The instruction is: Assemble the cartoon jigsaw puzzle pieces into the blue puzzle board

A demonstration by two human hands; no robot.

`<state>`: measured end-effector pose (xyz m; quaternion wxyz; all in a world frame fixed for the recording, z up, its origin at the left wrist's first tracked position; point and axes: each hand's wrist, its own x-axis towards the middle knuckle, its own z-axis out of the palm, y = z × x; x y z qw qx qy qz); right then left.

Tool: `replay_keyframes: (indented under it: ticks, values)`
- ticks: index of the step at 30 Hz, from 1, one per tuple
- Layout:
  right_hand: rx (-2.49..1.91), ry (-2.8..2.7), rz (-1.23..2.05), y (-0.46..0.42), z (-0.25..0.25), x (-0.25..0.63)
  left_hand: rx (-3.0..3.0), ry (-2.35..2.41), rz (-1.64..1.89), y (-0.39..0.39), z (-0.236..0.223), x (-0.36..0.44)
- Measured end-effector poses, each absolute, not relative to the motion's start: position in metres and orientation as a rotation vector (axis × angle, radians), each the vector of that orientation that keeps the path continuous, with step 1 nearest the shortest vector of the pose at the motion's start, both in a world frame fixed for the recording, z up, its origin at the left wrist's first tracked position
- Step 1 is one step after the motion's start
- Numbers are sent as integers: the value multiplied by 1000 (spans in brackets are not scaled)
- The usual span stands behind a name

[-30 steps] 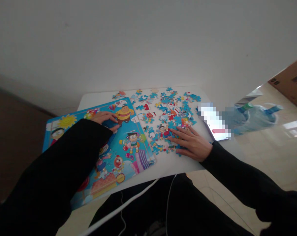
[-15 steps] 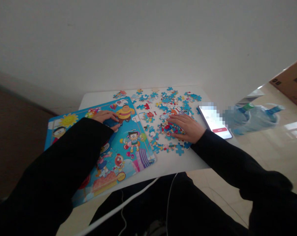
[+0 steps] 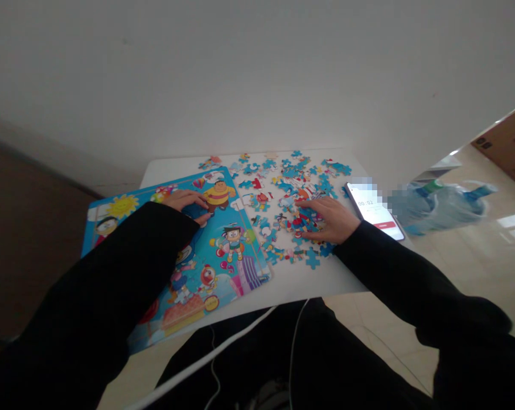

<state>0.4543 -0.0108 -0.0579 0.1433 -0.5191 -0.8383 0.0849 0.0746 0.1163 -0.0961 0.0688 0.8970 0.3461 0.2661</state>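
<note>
Over puzzle pieces and board, 2 hands apart, fingers curved, palms down.

Dim, flat light overall; wall reads gray, dark sleeves nearly detail-free. Brightest spots: phone screen, washed out near its top, and window-like glare on the glossy floor at right. Image soft, small puzzle prints smeared; pixelated blocks cover part of the phone.

Blue board, yellow sun, black sleeves.
</note>
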Motion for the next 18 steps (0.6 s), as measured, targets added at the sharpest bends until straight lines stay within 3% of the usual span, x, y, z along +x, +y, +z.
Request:
replay_keyframes:
  ticks: [7,18]
  values:
    - [-1490,-2470,238,-3,-42,453,2705,1035,848,117,-97,76]
    - [-1549,-2949,43,27,-12,356,2668,1059,805,109,-87,81]
